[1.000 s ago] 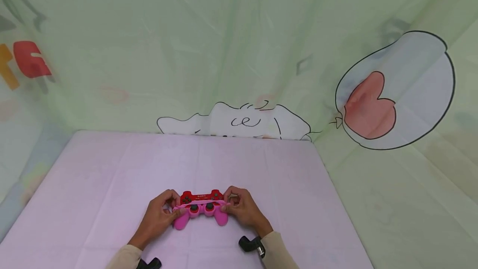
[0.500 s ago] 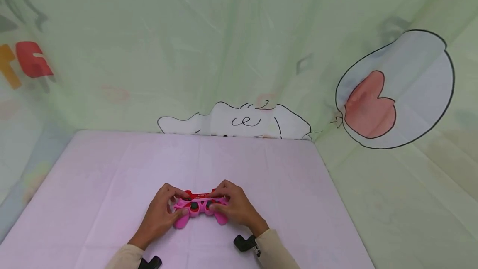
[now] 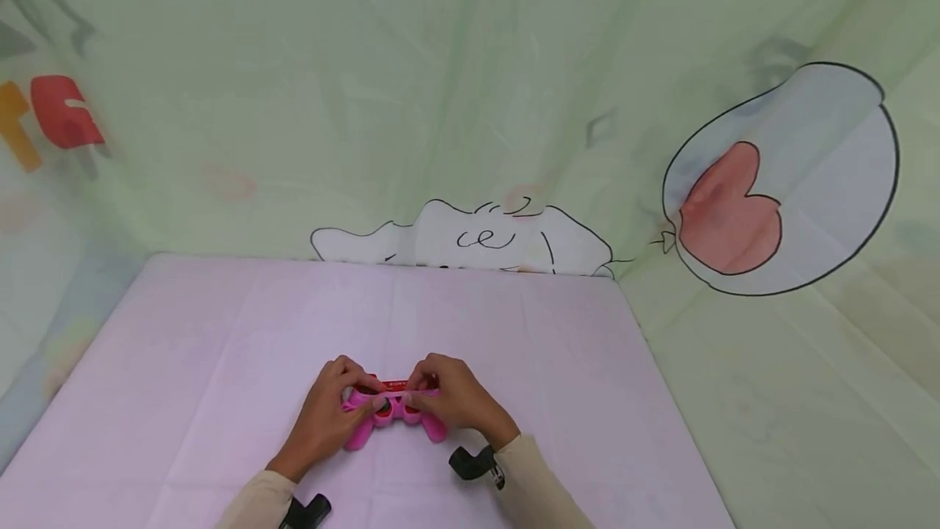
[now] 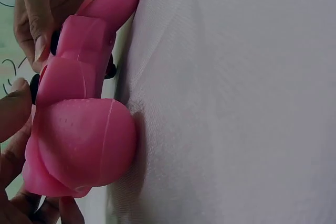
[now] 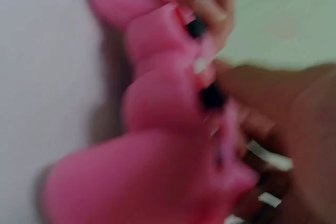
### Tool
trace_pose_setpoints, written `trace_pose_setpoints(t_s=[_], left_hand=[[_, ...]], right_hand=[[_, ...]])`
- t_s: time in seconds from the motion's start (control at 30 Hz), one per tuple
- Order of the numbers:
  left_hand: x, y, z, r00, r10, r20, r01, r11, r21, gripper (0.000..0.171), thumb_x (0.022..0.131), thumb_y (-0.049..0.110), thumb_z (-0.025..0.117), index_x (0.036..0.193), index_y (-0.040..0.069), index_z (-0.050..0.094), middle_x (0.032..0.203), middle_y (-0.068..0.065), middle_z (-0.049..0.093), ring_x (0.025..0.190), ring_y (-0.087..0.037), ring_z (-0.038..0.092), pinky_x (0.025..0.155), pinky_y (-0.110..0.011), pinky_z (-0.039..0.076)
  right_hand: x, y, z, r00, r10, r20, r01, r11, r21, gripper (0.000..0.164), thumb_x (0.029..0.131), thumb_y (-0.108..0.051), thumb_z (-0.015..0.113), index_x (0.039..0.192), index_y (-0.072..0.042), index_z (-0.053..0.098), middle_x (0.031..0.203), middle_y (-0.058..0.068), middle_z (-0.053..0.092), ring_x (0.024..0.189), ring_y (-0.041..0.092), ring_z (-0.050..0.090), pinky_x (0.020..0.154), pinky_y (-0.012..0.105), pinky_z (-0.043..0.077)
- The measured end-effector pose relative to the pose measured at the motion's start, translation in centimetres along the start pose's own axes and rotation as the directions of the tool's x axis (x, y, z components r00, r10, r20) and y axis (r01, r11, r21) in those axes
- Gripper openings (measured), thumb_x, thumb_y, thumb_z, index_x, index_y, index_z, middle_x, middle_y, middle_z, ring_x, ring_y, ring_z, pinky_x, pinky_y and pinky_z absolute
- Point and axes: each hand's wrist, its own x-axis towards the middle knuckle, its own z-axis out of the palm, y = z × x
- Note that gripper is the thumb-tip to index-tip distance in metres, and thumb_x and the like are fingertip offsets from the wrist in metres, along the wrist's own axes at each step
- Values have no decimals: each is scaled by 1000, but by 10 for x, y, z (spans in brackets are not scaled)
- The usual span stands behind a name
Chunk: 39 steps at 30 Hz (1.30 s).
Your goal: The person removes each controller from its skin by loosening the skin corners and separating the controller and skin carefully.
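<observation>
A red game controller [image 3: 395,386] lies on the table in a pink silicone cover [image 3: 435,428], which wraps its grips and lower half. The red top strip shows above the cover's edge, between the hands. My left hand [image 3: 323,419] pinches the cover near the middle, thumb by the left stick and fingers over the top edge. From the other side my right hand [image 3: 458,400] pinches the same edge close to the right stick. In the left wrist view the cover's rounded grip [image 4: 86,140] rests on the cloth. The right wrist view is blurred; a black thumbstick [image 5: 212,97] pokes through the cover.
A pale pink cloth [image 3: 558,382] spreads over the table. Behind it hangs a green curtain [image 3: 352,104] with a printed balloon [image 3: 830,178] at the right. Black wrist mounts [image 3: 473,464] stick out from the beige sleeves [image 3: 539,484].
Both hands have slid inward from the controller's ends to its middle, the right hand moving left. More of the red top is now behind the fingers. The controller has stayed nearly in place.
</observation>
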Motion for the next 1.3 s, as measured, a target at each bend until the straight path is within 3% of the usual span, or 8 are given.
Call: trace_pose_setpoints(t_s=[0.13, 0.43, 0.53, 0.77, 0.9, 1.1, 1.2, 1.3], left_hand=[[3, 2, 2, 1000, -11, 24, 11, 1000, -2, 16, 87, 35, 89, 100, 30, 79, 98, 16, 57, 100, -6, 49, 86, -31, 45], [7, 14, -1, 990, -53, 131, 48, 998, 41, 22, 84, 29, 92, 101, 28, 78, 99, 13, 55, 102, -6, 47, 86, -30, 47], [8, 15, -3, 988, -47, 145, 40, 998, 52, 23, 83, 27, 93, 100, 26, 78, 100, 13, 56, 102, -7, 47, 87, -30, 47], [9, 15, -4, 984, -56, 167, 49, 998, 46, 24, 83, 24, 93, 99, 24, 75, 101, 10, 55, 102, -9, 47, 88, -30, 46], [9, 15, -5, 980, -72, 188, 69, 997, 24, 22, 84, 22, 91, 97, 23, 74, 103, 11, 54, 105, -10, 45, 88, -30, 45], [8, 14, -6, 968, -53, 247, 71, 995, -64, 18, 88, 25, 89, 91, 26, 71, 105, 9, 53, 109, -14, 43, 90, -31, 43], [9, 16, -7, 959, -59, 279, 85, 993, -85, 18, 88, 22, 88, 89, 28, 70, 106, 9, 53, 111, -14, 43, 91, -31, 44], [9, 19, -9, 962, -62, 266, 80, 995, -58, 21, 87, 17, 87, 88, 28, 69, 106, 10, 53, 111, -13, 43, 93, -34, 42]], right_hand=[[7, -11, -5, 998, 57, 39, -54, 997, -60, 8, 100, -16, 74, 92, -14, 73, 82, -6, 62, 75, 6, 52, 66, 21, 44], [5, -20, 0, 991, 132, 5, -128, 974, -186, 13, 104, -20, 68, 93, -14, 69, 81, -4, 58, 80, 11, 51, 70, 24, 43], [3, -19, 4, 990, 133, -41, -137, 982, -130, 14, 106, -20, 65, 94, -14, 68, 81, -4, 58, 81, 11, 51, 69, 24, 43], [1, -16, 10, 981, 186, -63, -172, 968, 181, 17, 109, -19, 61, 95, -11, 67, 77, -2, 54, 72, 11, 51, 60, 23, 41], [-1, -11, 11, 986, 160, -41, -147, 962, 228, 18, 108, -17, 61, 94, -11, 68, 77, -2, 55, 72, 12, 51, 63, 23, 42], [-9, -1, 7, 995, 93, 19, -95, 977, 192, 14, 104, -21, 70, 90, -18, 72, 77, -5, 59, 85, 12, 52, 77, 27, 41], [-16, 0, 6, 998, 48, 37, -53, 987, 154, 10, 93, -22, 83, 92, -21, 73, 80, -7, 63, 88, 11, 53, 78, 27, 42], [-18, -3, 9, 1000, 28, 4, -28, 998, 59, 22, 84, -21, 92, 96, -24, 74, 85, -10, 64, 87, 9, 52, 76, 24, 43]])
